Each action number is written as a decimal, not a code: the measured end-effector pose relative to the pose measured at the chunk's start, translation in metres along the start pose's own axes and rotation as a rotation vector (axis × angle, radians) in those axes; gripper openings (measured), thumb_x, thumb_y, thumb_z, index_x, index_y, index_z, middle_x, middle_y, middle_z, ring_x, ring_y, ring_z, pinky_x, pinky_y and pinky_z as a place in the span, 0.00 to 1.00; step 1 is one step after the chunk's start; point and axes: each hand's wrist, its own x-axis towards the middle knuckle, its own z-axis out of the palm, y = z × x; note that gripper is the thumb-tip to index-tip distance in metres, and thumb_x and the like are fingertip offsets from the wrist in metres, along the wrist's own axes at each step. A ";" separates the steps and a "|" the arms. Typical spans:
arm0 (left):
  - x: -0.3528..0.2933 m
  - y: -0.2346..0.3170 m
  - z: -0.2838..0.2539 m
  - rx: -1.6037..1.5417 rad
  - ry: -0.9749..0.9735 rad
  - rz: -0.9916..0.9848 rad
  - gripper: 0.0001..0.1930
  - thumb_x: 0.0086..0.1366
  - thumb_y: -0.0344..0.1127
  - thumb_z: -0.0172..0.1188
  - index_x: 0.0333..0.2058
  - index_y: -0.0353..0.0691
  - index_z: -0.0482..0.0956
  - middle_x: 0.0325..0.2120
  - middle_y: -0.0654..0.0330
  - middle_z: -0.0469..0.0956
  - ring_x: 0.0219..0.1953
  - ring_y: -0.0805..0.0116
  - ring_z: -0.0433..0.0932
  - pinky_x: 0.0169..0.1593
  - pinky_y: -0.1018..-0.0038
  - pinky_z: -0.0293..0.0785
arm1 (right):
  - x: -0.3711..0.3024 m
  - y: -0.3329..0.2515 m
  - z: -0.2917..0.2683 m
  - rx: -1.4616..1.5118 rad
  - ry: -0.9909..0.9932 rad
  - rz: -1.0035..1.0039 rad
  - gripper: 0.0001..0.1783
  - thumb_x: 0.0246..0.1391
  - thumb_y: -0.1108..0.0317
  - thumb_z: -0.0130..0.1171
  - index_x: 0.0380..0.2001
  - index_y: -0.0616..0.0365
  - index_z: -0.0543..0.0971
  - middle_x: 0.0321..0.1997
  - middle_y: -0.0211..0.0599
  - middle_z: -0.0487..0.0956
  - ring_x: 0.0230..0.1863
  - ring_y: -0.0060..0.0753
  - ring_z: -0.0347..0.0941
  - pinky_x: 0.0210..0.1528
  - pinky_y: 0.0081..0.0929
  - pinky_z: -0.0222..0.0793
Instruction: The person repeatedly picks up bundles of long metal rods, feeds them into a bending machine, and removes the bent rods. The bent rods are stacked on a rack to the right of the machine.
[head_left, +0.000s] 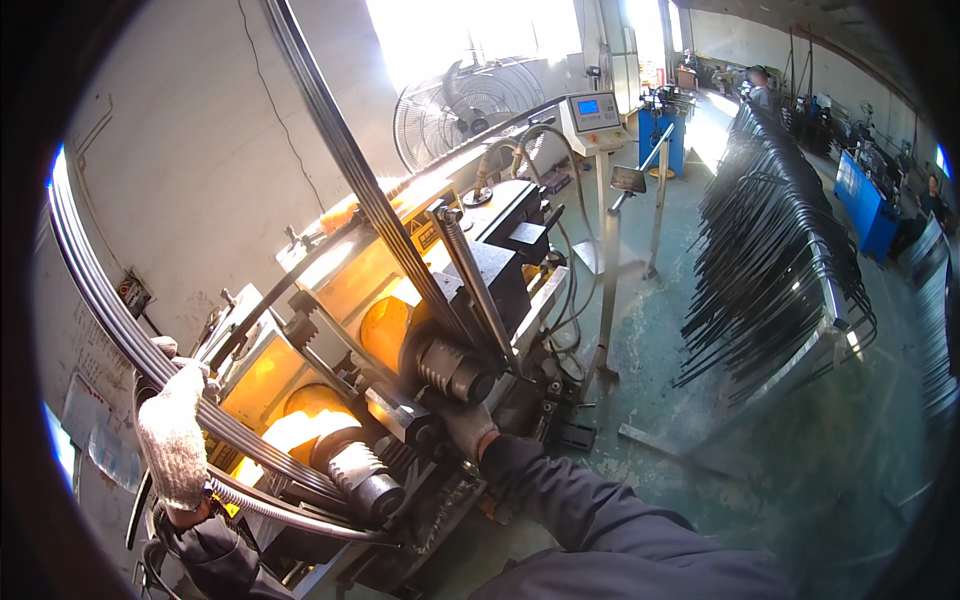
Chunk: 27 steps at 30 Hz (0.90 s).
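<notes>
The left rods (110, 308) rise from beside the near roller (357, 472); the left grip (175, 435) is curled round them; they look stiff, springy, heavy together, hardly fragile; a full-fist hold clear of the roller should suit; the right grip (466, 428), below the far roller (452, 370), hides its fingers; I cannot tell its closure.

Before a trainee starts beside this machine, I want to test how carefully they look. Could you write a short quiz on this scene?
1. Which hand grips the bundle of bars at the picture's left? A: the left. B: the right. C: neither.
2. True or false: the right hand wears a glove.
3. What colour is the lit screen on the control panel?

Key: 1. A, the left hand. 2. True. 3. Blue.
</notes>
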 end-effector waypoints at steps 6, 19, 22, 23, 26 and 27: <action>-0.002 0.013 -0.001 -0.006 -0.021 -0.138 0.11 0.80 0.37 0.65 0.47 0.33 0.87 0.38 0.63 0.83 0.39 0.75 0.80 0.47 0.76 0.75 | -0.018 -0.030 0.007 0.001 0.009 -0.012 0.22 0.73 0.53 0.73 0.58 0.58 0.88 0.39 0.36 0.90 0.32 0.30 0.88 0.32 0.34 0.82; -0.001 0.011 0.001 -0.121 0.027 -0.109 0.13 0.78 0.35 0.65 0.57 0.38 0.83 0.39 0.63 0.84 0.40 0.74 0.81 0.48 0.75 0.77 | -0.012 -0.020 0.007 -0.111 0.066 -0.091 0.21 0.69 0.54 0.74 0.54 0.59 0.91 0.46 0.37 0.92 0.44 0.31 0.89 0.45 0.36 0.83; -0.003 0.018 -0.003 -0.059 0.025 -0.233 0.19 0.75 0.46 0.70 0.45 0.32 0.93 0.37 0.61 0.88 0.40 0.70 0.80 0.50 0.70 0.76 | -0.015 -0.025 0.006 -0.072 0.066 0.009 0.22 0.68 0.54 0.75 0.55 0.59 0.90 0.48 0.37 0.92 0.45 0.30 0.89 0.46 0.35 0.84; -0.003 0.019 -0.003 -0.062 0.017 -0.213 0.19 0.75 0.46 0.71 0.44 0.33 0.93 0.37 0.61 0.88 0.40 0.71 0.80 0.50 0.70 0.76 | -0.016 -0.028 0.006 -0.037 0.055 0.037 0.22 0.68 0.54 0.76 0.56 0.59 0.90 0.49 0.37 0.92 0.46 0.29 0.89 0.46 0.35 0.84; -0.004 0.021 -0.002 -0.065 0.048 -0.210 0.16 0.75 0.44 0.71 0.48 0.35 0.92 0.37 0.62 0.86 0.40 0.73 0.80 0.49 0.72 0.75 | -0.017 -0.032 0.008 -0.031 0.061 0.047 0.24 0.68 0.53 0.76 0.57 0.60 0.90 0.51 0.38 0.91 0.47 0.29 0.89 0.47 0.34 0.84; -0.005 0.021 -0.002 -0.074 0.063 -0.196 0.16 0.75 0.42 0.71 0.51 0.36 0.91 0.37 0.62 0.86 0.40 0.73 0.80 0.49 0.72 0.75 | -0.017 -0.032 0.009 -0.007 0.054 0.019 0.24 0.69 0.53 0.76 0.58 0.60 0.89 0.52 0.39 0.91 0.48 0.30 0.89 0.48 0.35 0.85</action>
